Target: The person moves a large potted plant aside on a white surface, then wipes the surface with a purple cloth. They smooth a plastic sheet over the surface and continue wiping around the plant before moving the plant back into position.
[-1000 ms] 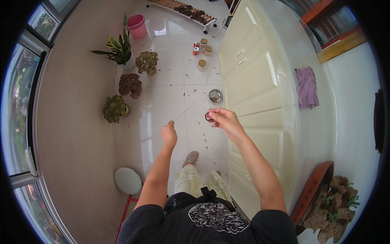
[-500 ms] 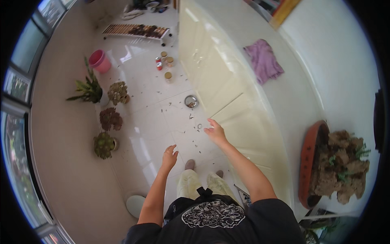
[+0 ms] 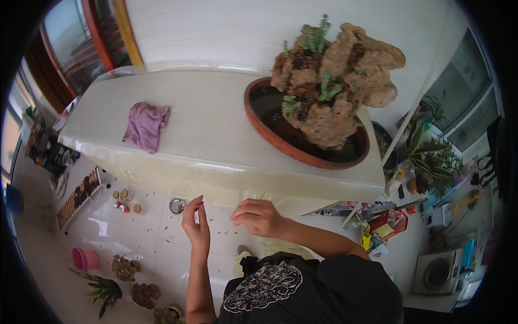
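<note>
My left hand (image 3: 195, 224) is raised in front of me, palm turned inward, fingers apart and pointing up, holding nothing. Just to its right, my right hand (image 3: 259, 216) has its fingers curled under and its knuckles up; nothing shows in it. Both hands hover just below the front edge of a white counter (image 3: 216, 146). On the counter lie a crumpled purple cloth (image 3: 145, 125) and an oval terracotta dish (image 3: 270, 136) holding a brown rock with small succulents (image 3: 334, 81). A small metal bowl (image 3: 177, 206) sits on the white tiled floor, left of my left hand.
On the floor at left are small jars (image 3: 124, 201), a long tray of dark items (image 3: 78, 197), a pink pot (image 3: 85, 258) and several potted plants (image 3: 124, 268). Colourful clutter (image 3: 377, 221), leafy plants (image 3: 431, 156) and a white appliance (image 3: 437, 272) crowd the right.
The view has swung up from the floor to the counter top. Both hands have come up from near the metal bowl on the floor to the counter's front edge.
</note>
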A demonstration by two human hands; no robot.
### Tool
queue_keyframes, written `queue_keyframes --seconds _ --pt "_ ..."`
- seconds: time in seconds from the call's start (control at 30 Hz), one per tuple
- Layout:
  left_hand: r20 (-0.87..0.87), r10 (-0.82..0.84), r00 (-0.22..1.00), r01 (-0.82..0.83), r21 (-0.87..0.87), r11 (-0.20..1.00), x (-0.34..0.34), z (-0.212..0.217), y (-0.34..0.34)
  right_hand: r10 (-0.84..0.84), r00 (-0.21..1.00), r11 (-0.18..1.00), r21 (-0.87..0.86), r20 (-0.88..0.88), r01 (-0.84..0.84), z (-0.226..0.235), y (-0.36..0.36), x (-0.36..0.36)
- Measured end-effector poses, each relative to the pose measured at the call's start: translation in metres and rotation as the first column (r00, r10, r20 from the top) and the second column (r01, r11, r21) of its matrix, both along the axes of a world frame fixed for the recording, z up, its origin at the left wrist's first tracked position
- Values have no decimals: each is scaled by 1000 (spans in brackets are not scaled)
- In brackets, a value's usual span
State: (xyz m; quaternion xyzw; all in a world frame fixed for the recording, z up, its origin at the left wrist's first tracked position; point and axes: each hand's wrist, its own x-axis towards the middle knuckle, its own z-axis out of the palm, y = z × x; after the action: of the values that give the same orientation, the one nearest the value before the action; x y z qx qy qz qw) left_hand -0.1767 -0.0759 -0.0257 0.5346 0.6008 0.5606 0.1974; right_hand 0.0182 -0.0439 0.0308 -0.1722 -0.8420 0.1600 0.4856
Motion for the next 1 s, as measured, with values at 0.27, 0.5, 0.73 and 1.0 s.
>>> queue_keyframes --seconds 0.27,0.5,0.73,1.0 --pt "-332 -403 853 485 219 847 148 40 24 -831 516 552 -190 -209 812 55 46 264" --pt "-553 -595 583 789 211 577 261 35 45 -831 184 32 -286 524 958 -10 120 454" --pt "-696 -639 327 904 33 427 327 25 57 -857 358 160 -468 371 869 -49 113 487" --pt "-754 -598 272 859 -90 504 343 8 47 -842 365 146 -482 398 864 -41 125 474"
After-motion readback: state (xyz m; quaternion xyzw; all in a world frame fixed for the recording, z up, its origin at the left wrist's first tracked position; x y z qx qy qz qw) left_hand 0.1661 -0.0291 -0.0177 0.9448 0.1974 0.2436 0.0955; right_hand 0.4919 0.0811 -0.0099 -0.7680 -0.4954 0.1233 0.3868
